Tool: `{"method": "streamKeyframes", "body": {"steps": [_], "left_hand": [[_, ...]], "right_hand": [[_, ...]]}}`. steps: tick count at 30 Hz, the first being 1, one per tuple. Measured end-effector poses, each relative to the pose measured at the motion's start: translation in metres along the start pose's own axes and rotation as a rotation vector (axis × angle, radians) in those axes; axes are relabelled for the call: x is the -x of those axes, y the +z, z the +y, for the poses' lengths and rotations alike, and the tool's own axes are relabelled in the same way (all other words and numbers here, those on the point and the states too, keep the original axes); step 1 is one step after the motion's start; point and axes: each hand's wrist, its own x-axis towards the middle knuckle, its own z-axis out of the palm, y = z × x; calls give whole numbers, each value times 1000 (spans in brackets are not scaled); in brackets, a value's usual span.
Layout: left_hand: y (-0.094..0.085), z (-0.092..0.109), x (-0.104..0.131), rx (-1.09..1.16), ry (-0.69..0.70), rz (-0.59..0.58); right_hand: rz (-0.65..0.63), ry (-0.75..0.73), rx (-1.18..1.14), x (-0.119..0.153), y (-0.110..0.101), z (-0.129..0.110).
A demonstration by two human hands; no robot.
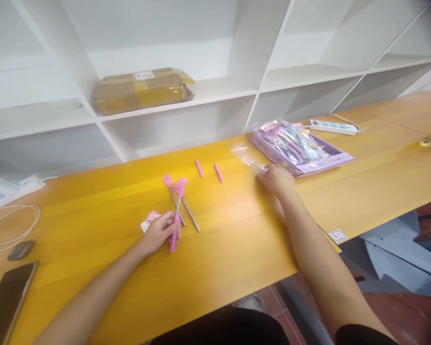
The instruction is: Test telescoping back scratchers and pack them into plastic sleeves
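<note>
Ok, L hand [161, 232] holds scratcher [176, 218], R hand [279, 180] wrapper [247, 156].

Ylw tbl [233, 249] | 2 pk tubes [218, 172] | purp. box [325, 165] | pwr strip [334, 127] | dk phone [10, 302]

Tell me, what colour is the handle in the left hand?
The handle is pink; the head view shows it best.

Brown parcel [140, 93] on a white shelf [222, 90] — below, dark phone [10, 303] near black case [20, 250].
</note>
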Motion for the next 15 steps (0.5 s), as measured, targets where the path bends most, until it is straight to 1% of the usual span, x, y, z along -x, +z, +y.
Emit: {"method": "streamKeyframes", "body": {"steps": [2,4,5,6,8,10,12,13,15], "left_hand": [[0,-1,0,-1,4,-3],[0,-2,0,-2,3,-5],[0,-2,-1,-2,2,-7],[0,-1,-1,-1,1,-8],[1,0,-1,2,3,1],[1,1,0,4,21,28],[2,0,0,7,59,54],[2,-2,1,7,80,57],[5,-5,3,-14,104,30]], "right_hand": [[-16,6,-3,2,-4,-3],[8,14,-7,4,-9,-5],[54,17,-20,4,-11,-6],[125,17,-43,5,-14,-5],[330,-12,-110,6,-22,-5],[564,-104,-174,10,-32,-9],[762,-259,-209,23,-43,-24],[832,-355,-216,34,-50,-36],[906,-572,-217,67,-61,-69]]}}
